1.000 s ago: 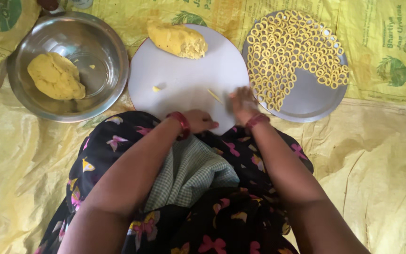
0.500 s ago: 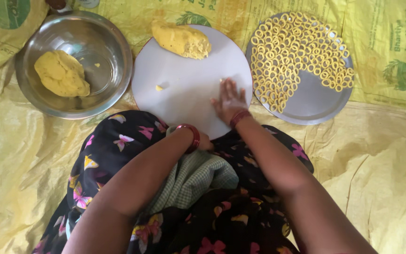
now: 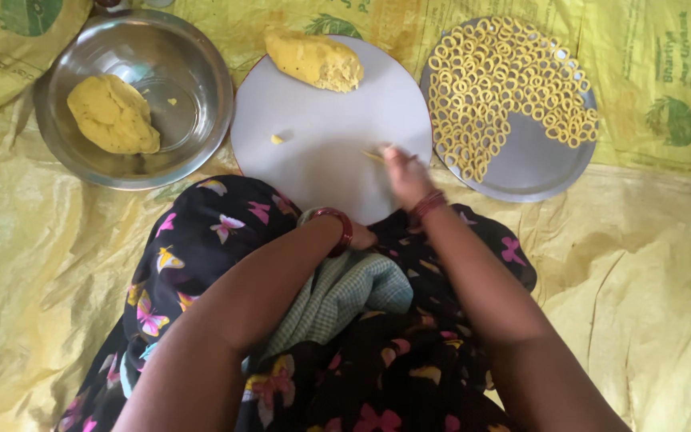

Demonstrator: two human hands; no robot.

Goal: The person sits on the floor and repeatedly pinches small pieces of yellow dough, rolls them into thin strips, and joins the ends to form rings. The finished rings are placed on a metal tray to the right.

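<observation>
Right hand (image 3: 404,174) presses flat, fingers open, on a thin dough strip (image 3: 373,155) atop the white round board (image 3: 329,128); soft, tearable, best pinched at its ends. Left hand (image 3: 357,238) rests loosely curled, empty.

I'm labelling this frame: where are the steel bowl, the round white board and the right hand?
steel bowl (image 3: 201,72): head view, bare inner wall.
round white board (image 3: 321,136): head view, bare middle.
right hand (image 3: 403,176): head view, back of the hand.
</observation>
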